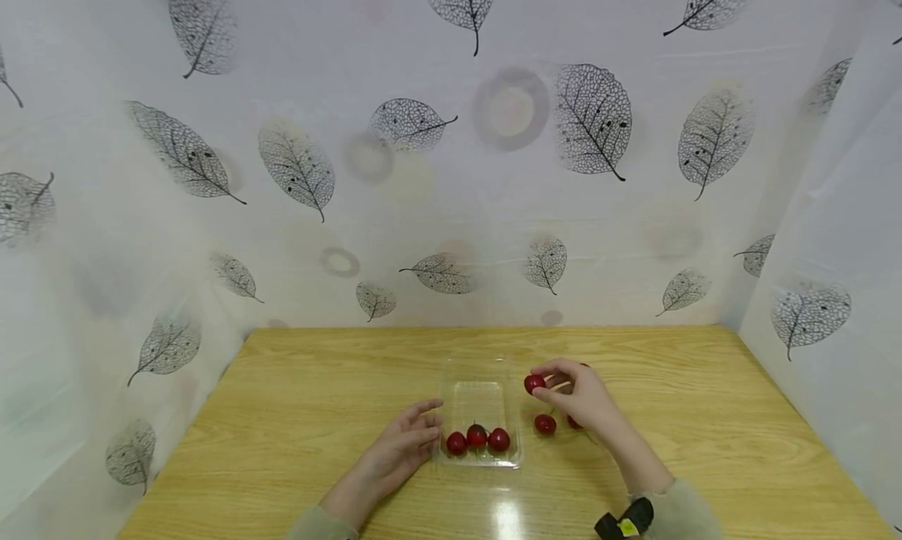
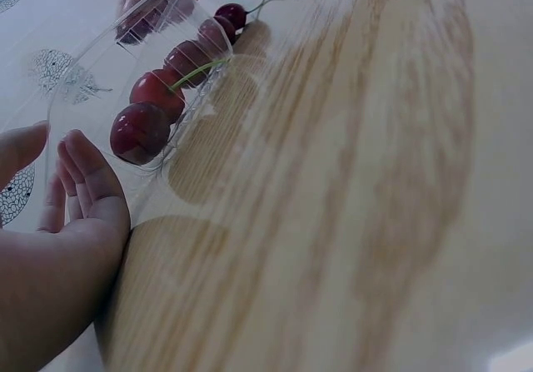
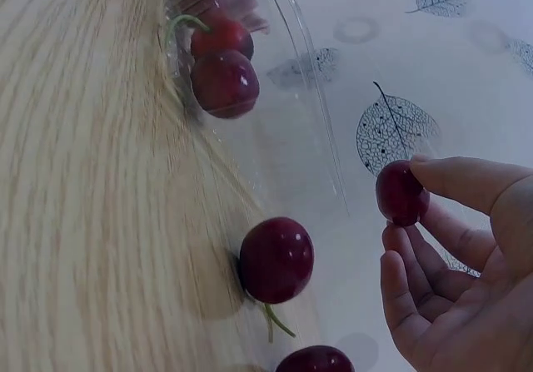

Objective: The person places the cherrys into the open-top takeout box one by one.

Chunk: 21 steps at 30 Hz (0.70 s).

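Observation:
A clear plastic box (image 1: 479,399) stands on the table with three dark red cherries in a row along its near end; one is the middle cherry (image 1: 477,436). My left hand (image 1: 403,450) is at the box's left side, its fingers loosely extended and holding nothing; whether the fingertips touch the wall is hard to tell. To the right of the box, my right hand (image 1: 581,399) pinches a cherry (image 3: 402,193) between thumb and fingers, raised above the table. Below it lies a loose cherry (image 3: 276,260) with a green stem. Another cherry (image 1: 574,422) is partly hidden by the right hand.
One more cherry (image 1: 585,365) barely shows behind the right hand. The wood-grain table (image 1: 317,399) is backed and flanked by a pale curtain (image 1: 451,188) printed with leaves. A black band (image 1: 625,520) sits on the right wrist.

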Tool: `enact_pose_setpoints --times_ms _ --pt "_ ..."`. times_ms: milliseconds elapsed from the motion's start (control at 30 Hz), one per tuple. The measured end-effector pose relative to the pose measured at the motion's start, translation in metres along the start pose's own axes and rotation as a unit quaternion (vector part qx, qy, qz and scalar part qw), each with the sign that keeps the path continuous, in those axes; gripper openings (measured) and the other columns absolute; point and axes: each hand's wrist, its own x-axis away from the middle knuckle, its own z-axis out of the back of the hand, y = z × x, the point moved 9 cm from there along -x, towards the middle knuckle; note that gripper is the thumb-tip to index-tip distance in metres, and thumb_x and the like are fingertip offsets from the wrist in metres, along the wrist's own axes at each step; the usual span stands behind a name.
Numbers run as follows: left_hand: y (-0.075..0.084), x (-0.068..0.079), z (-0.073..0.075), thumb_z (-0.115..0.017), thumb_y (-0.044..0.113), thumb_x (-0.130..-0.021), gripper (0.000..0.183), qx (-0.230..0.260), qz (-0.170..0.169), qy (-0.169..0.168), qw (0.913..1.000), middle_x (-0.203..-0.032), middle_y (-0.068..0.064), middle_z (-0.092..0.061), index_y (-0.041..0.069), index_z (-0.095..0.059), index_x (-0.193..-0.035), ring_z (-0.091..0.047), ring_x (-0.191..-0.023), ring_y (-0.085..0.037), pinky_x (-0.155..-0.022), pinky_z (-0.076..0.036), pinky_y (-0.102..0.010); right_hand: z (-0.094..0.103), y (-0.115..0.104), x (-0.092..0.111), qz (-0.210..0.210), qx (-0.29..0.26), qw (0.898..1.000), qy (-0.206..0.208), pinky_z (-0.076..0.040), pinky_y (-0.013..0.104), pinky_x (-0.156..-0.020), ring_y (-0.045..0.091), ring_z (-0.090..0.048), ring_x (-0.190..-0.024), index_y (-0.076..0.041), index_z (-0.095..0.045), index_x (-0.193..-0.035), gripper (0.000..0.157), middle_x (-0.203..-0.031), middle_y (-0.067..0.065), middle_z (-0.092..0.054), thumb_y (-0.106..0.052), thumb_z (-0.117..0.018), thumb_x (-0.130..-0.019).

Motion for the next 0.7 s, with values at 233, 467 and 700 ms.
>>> enact_pose_setpoints --times_ms 233,467,700 --pt "0.001 0.0 0.0 -0.055 0.0 -0.105 0.066 0.0 0.0 -0.002 1.0 -0.121 0.003 -0.057 -0.001 -0.023 -0.163 -0.058 -0.103 -0.006 -0.092 -0.052 -0.019 -0.011 -0.007 0.0 0.003 0.018 1.0 -0.014 -0.059 0.023 -0.079 0.016 -0.069 -0.095 -0.002 -0.074 -0.121 0.029 -0.112 0.014 -0.076 -0.011 -0.08 -0.094" --pt "0.002 0.001 -0.002 -0.055 0.0 -0.105 0.068 0.0 0.0 -0.005 1.0 -0.121 0.003 -0.057 -0.002 -0.02 -0.164 -0.058 -0.103 -0.006 -0.092 -0.052 -0.019 -0.026 -0.02 0.002 0.038 0.002 0.999 -0.037 -0.058 0.022 -0.081 0.016 -0.068 -0.097 -0.001 -0.073 -0.121 0.03 -0.115 0.017 -0.074 -0.011 -0.08 -0.094" --pt "0.001 0.001 -0.002 -0.055 0.0 -0.105 0.068 -0.002 -0.001 0.0 1.0 -0.121 0.002 -0.056 -0.002 -0.021 -0.163 -0.058 -0.103 -0.006 -0.091 -0.052 -0.019 -0.042 -0.027 0.004 0.051 -0.006 0.997 -0.059 -0.058 0.021 -0.081 0.016 -0.068 -0.097 -0.001 -0.073 -0.121 0.03 -0.117 0.017 -0.073 -0.012 -0.081 -0.094"
